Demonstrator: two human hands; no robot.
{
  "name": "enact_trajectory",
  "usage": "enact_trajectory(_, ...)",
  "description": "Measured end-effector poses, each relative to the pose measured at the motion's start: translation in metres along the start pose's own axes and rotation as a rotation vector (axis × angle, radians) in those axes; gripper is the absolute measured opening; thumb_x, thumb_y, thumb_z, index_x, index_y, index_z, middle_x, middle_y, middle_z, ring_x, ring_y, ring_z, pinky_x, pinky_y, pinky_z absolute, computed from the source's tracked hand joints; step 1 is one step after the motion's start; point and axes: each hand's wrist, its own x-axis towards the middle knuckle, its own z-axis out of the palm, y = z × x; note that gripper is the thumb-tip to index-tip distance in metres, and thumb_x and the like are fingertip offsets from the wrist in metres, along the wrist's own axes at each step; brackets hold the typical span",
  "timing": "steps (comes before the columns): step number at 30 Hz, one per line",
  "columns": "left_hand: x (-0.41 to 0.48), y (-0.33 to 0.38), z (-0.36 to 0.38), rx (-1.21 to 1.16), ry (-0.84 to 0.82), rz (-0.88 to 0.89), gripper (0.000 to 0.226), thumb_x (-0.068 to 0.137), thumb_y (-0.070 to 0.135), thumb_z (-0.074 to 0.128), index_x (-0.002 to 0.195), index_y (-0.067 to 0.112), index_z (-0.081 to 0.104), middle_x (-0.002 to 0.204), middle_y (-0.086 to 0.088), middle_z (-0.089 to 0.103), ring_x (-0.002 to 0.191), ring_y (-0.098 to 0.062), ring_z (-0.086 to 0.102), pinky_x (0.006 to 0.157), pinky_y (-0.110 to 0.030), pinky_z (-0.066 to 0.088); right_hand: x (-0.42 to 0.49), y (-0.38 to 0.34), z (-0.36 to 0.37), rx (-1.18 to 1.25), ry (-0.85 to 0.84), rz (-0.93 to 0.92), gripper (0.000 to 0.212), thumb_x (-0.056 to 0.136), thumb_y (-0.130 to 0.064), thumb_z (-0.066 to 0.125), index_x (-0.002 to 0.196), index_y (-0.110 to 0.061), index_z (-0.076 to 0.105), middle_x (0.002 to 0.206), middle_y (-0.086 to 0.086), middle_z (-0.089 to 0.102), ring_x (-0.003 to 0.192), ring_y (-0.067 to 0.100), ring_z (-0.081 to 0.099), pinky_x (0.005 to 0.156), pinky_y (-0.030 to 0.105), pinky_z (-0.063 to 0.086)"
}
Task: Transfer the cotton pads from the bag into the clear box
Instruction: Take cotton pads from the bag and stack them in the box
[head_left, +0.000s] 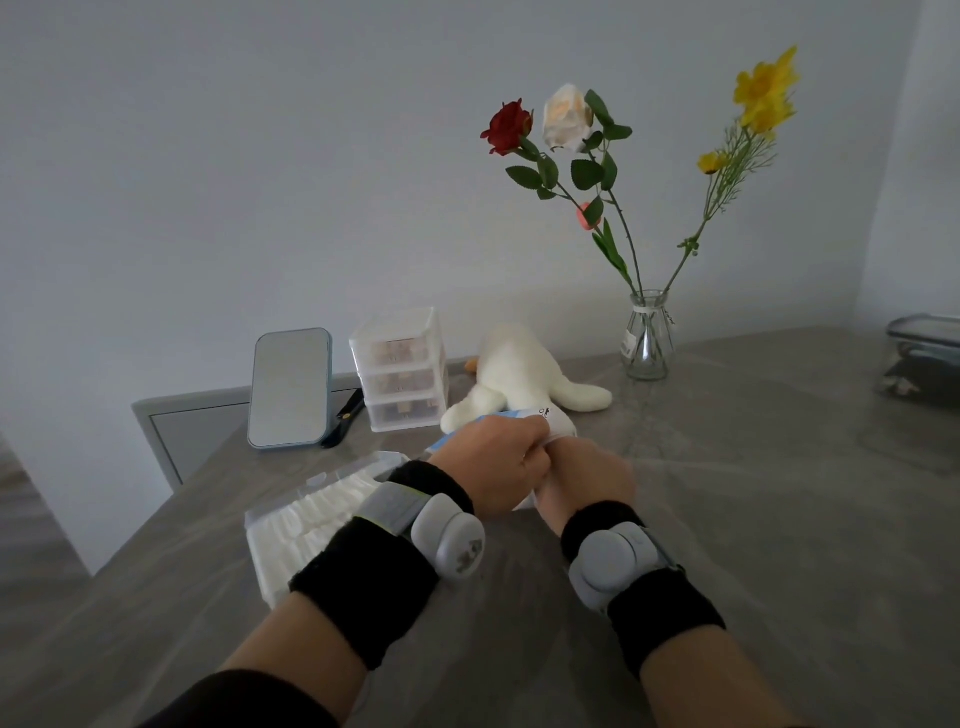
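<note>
A white and blue bag (555, 418) of cotton pads sits at the middle of the table, mostly hidden behind my hands. My left hand (493, 462) grips the bag's top edge with curled fingers. My right hand (589, 483) is just right of it, fingers curled down into or around the bag; its fingertips are hidden. A clear box (311, 512) lies open at the left, partly under my left wrist, with rows of white cotton pads (291, 540) inside.
A standing mirror (289, 388), a small clear drawer unit (402, 370) and a white plush toy (524, 379) stand behind the bag. A glass vase (647, 338) with flowers is at the back right. A dark container (922, 358) sits at the far right edge.
</note>
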Motion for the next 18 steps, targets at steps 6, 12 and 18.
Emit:
enact_trajectory(6, -0.002, -0.005, -0.001, 0.051, 0.021, -0.070, 0.019, 0.091, 0.031, 0.044, 0.075, 0.023, 0.040, 0.074, 0.000, 0.050, 0.069, -0.027, 0.048, 0.063, -0.036, 0.044, -0.001, -0.002, -0.005, 0.018, 0.055, -0.070, 0.019, 0.093, -0.030, 0.045, 0.099, -0.025, 0.062, 0.102, -0.004, 0.068, 0.095, 0.021, 0.066, 0.070, 0.027, 0.043)
enact_trajectory(12, -0.004, -0.007, -0.004, 0.074, 0.034, -0.097, 0.023, 0.093, 0.029, 0.040, 0.071, 0.027, 0.036, 0.074, 0.005, 0.049, 0.072, -0.025, 0.048, 0.061, -0.032, 0.036, -0.001, -0.005, -0.005, 0.059, 0.135, -0.128, 0.019, 0.088, -0.027, 0.047, 0.095, -0.024, 0.064, 0.102, -0.005, 0.062, 0.092, 0.021, 0.062, 0.067, 0.026, 0.039)
enact_trajectory(18, -0.006, -0.012, -0.006, 0.038, 0.064, -0.131, 0.029, 0.095, 0.028, 0.038, 0.066, 0.026, 0.034, 0.070, 0.006, 0.050, 0.069, -0.023, 0.050, 0.061, -0.032, 0.037, -0.003, -0.008, -0.007, 0.128, 0.189, -0.184, 0.010, 0.085, -0.028, 0.049, 0.093, -0.025, 0.054, 0.100, -0.006, 0.062, 0.093, 0.019, 0.061, 0.070, 0.030, 0.044)
